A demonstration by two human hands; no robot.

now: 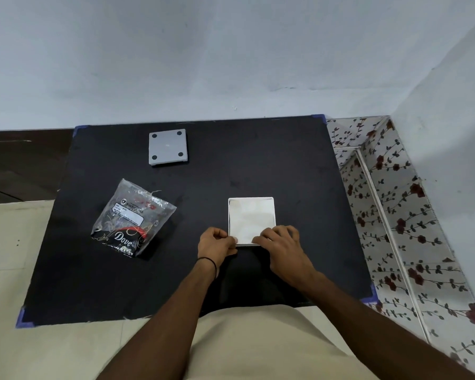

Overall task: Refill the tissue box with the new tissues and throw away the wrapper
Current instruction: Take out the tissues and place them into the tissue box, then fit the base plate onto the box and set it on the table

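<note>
A white square tissue box (251, 218) lies open on the black mat (299, 187), with white tissues visible inside it. My left hand (217, 242) pinches the box's near left corner. My right hand (284, 239) presses fingers on the near right edge of the box and tissues. The box's grey lid or base plate (167, 147), with dark round feet at its corners, lies apart near the mat's far edge. The clear plastic wrapper (133, 218), printed "Dove" in black and red, lies crumpled on the mat to the left of my hands.
The black mat covers a low table, taped with blue at its corners (318, 117). A pale wall rises behind it. Floral tiles (395, 215) run along the right side. Beige floor (8, 256) shows at the left.
</note>
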